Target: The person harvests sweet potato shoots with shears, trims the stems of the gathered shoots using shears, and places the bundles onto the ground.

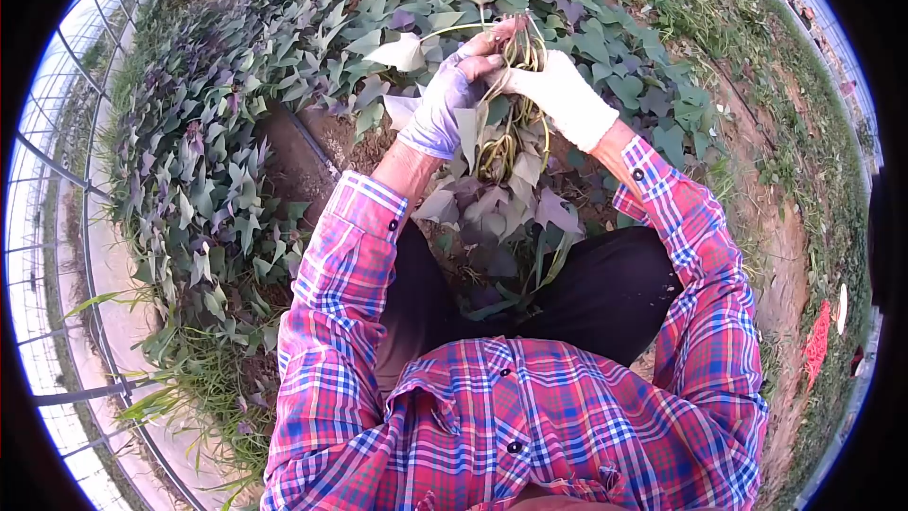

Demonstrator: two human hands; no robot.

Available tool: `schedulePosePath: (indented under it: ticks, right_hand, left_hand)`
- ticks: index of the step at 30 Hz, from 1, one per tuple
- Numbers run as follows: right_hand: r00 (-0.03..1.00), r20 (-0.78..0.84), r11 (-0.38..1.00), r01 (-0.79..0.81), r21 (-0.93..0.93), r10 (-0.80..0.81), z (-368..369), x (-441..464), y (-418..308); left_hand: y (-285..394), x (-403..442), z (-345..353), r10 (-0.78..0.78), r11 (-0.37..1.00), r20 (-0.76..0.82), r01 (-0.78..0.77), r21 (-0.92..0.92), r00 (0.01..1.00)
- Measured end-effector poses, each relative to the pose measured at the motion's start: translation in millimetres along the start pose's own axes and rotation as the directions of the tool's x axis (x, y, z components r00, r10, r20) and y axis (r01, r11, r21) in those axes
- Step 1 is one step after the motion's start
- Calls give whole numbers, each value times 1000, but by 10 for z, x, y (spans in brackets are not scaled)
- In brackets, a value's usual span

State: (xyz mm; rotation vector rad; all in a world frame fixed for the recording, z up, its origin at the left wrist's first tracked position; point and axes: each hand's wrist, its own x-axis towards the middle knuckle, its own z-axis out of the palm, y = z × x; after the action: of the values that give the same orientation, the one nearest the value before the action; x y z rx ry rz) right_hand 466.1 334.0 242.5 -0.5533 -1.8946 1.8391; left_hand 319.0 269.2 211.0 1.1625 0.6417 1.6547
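Plaid shirt nearest; beyond it, held sweet potato vines, pinched at their far end between purple-gloved left hand and white-gloved right hand, equally close. Ran lengthwise far to near, leaves nearmost.

We see the ground bearing a broad patch of leafy vines. In a bare gap within that patch, a dark pipe lies on the soil. Right of the patch, we find grass, red mesh and a white piece; left of it, a pale strip.
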Motion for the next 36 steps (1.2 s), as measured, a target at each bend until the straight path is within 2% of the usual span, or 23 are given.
schedulePosePath:
  ticks: [3,8,9,10,11,12,13,14,15,16,17,18,19,20,23,25,26,29,30,31,33,34,36]
  right_hand:
    - [989,-148,986,-42,-159,19,-6,1,-102]
    - [978,-209,999,12,-50,-22,-76,-37,-131]
    - [976,-216,987,-58,-150,24,-90,-78,-221]
    - [975,-222,1000,-1,-3,1,-96,-54,-224]
    - [967,-253,989,64,134,-28,-58,-11,-141]
    - [981,-179,993,94,76,-79,-144,47,-57]
    - [961,-267,997,-57,48,68,48,-97,-321]
    - [950,-312,992,3,124,37,110,-66,-294]
    - [921,-361,986,-108,130,149,158,-123,-468]
    - [909,-415,994,9,106,36,145,25,-298]
    - [884,-452,976,-189,-107,122,133,-112,-538]
    - [882,-466,969,-177,-173,78,135,-57,-515]
    - [889,-456,958,-165,-236,41,131,-113,-593]
    - [900,-434,963,-142,-231,28,130,-102,-618]
    - [919,-393,969,-117,-216,24,213,-107,-589]
    - [941,-338,987,-39,-153,-15,201,-65,-488]
    - [960,-279,998,-20,-64,1,185,-69,-477]
    - [972,-140,956,149,-251,-189,78,128,-389]
    - [995,-96,964,-17,-266,-9,-6,12,-454]
    - [994,-103,974,-4,-228,-21,-133,-58,-432]
    - [995,-102,994,3,-106,-14,-247,0,-386]
    - [985,-150,976,56,-208,-89,-227,11,-348]
    - [972,-156,893,91,-441,-176,-138,-4,-340]
  left_hand:
    - [189,1,40,-20,1000,-16,20,4,1000]
    - [355,-101,28,-148,969,-53,155,191,988]
    - [323,-191,152,-101,898,-243,193,395,965]
    - [316,-154,135,-167,858,-23,157,489,986]
    - [237,-248,62,-205,446,-170,247,861,964]
    - [202,-222,142,-121,629,43,43,776,992]
    - [342,-250,273,-318,523,-64,231,820,946]
    - [42,-255,340,215,740,-59,-123,662,975]
    - [258,-309,358,-314,614,-228,380,692,922]
    - [169,-303,273,-202,548,-182,265,793,962]
    - [37,-295,3,-200,363,-141,207,908,970]
    - [81,-299,141,-115,452,-104,145,880,988]
    - [161,-312,266,-174,481,-231,287,828,957]
    - [66,-257,147,-134,442,-76,128,888,988]
    - [-171,-269,-66,82,683,-198,90,725,977]
    - [-86,-263,52,39,760,-210,107,641,977]
    - [87,-274,94,-172,560,-356,389,732,918]
    - [96,-239,-130,112,722,-180,44,691,977]
    - [121,-206,-450,-29,673,-251,204,711,968]
    - [184,-168,-143,86,748,-297,135,650,951]
    - [273,-133,-554,-67,878,-482,281,387,874]
    - [407,-109,-415,-226,873,-692,458,169,686]
    - [449,-143,-460,-351,887,-625,462,16,697]
